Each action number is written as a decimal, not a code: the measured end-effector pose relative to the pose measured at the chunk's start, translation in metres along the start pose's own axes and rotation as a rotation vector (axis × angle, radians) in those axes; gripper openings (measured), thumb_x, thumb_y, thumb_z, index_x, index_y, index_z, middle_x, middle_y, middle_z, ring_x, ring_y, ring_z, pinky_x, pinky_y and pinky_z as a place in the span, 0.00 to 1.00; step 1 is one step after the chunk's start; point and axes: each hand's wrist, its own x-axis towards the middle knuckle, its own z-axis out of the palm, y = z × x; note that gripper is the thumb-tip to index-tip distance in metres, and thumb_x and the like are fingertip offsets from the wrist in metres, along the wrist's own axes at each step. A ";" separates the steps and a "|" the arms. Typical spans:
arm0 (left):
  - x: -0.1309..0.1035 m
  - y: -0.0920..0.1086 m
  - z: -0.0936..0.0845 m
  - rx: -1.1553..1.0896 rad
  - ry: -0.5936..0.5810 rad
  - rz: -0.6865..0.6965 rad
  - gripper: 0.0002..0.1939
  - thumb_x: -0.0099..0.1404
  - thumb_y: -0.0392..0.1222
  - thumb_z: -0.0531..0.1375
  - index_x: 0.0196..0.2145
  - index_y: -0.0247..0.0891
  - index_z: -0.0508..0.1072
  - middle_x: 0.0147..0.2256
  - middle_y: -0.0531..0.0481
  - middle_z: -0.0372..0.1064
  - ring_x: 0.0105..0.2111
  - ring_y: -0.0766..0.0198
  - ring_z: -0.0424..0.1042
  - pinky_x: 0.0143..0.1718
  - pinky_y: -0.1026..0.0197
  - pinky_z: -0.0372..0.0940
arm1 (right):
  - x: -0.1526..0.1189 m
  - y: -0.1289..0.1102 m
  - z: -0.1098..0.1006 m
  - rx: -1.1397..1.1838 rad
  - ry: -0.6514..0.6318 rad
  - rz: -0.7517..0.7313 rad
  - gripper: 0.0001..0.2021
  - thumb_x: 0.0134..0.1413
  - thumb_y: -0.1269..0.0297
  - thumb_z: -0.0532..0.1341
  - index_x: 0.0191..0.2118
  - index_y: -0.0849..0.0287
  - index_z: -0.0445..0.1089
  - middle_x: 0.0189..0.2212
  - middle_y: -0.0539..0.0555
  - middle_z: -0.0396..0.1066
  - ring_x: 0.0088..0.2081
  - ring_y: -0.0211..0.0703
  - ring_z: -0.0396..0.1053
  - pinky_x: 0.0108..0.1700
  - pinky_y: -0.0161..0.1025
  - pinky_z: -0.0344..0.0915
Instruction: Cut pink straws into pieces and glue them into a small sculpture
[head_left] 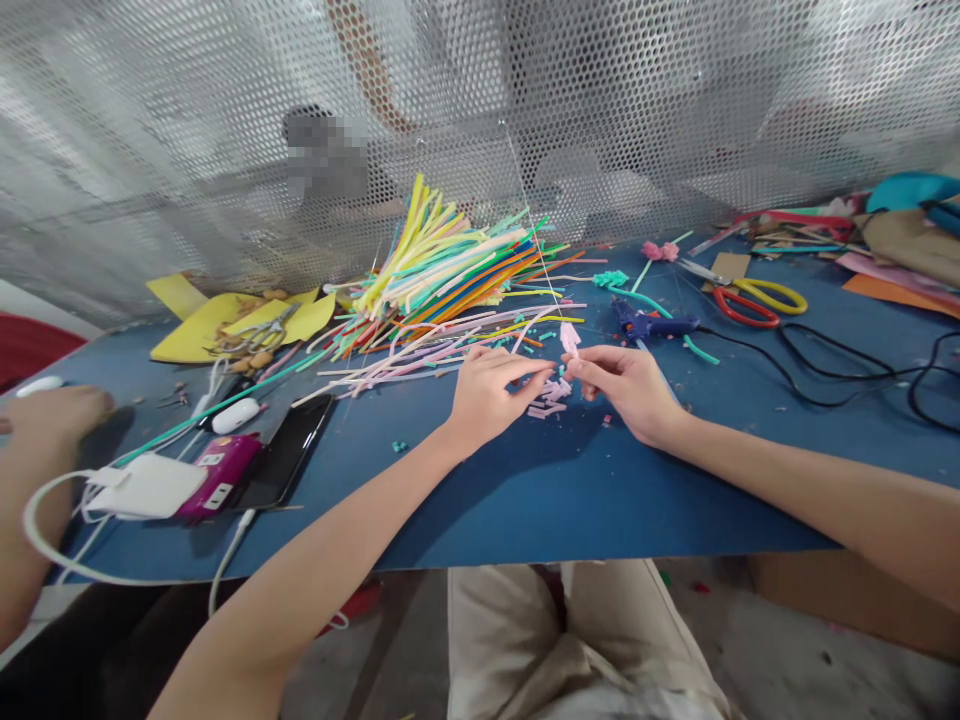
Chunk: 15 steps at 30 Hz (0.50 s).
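Observation:
In my right hand [622, 388] a small pink fuzzy piece [570, 338] is pinched between thumb and fingers, its tip pointing up. My left hand [496, 393] is just left of it, thumb and index fingertips pressed together; whatever they hold is too small to make out. Short cut lilac pieces [551, 398] lie on the blue table [480, 510] beneath and between both hands. A blue glue gun [652, 322] rests behind my right hand. Behind my left hand lies a large pile of coloured pipe cleaners [457, 265].
Red and yellow scissors [750, 298] and black cables lie right. At left are a phone [289, 455], a purple power block [217, 478], a white charger [154, 486] and yellow sheets [202, 328]. Another person's hand [64, 412] rests far left. Perforated metal [637, 90] stands behind.

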 end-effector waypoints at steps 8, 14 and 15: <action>-0.004 0.014 0.000 0.074 -0.054 0.080 0.14 0.73 0.46 0.57 0.52 0.44 0.78 0.43 0.52 0.81 0.38 0.64 0.78 0.44 0.54 0.60 | -0.002 -0.004 0.002 -0.077 0.013 -0.028 0.16 0.46 0.52 0.73 0.35 0.59 0.78 0.25 0.52 0.75 0.26 0.39 0.70 0.35 0.43 0.71; -0.005 0.018 -0.003 0.173 -0.116 0.134 0.20 0.74 0.47 0.55 0.58 0.41 0.74 0.47 0.48 0.80 0.42 0.60 0.78 0.46 0.52 0.61 | -0.001 -0.004 0.001 -0.046 0.023 -0.056 0.15 0.48 0.53 0.73 0.36 0.59 0.79 0.25 0.53 0.76 0.26 0.41 0.72 0.35 0.43 0.73; -0.005 0.019 -0.003 0.188 -0.119 0.143 0.20 0.73 0.47 0.55 0.58 0.40 0.73 0.47 0.48 0.79 0.42 0.60 0.77 0.45 0.52 0.60 | -0.001 -0.004 0.001 -0.056 0.018 -0.066 0.14 0.48 0.53 0.73 0.35 0.59 0.79 0.25 0.53 0.76 0.26 0.41 0.72 0.35 0.43 0.73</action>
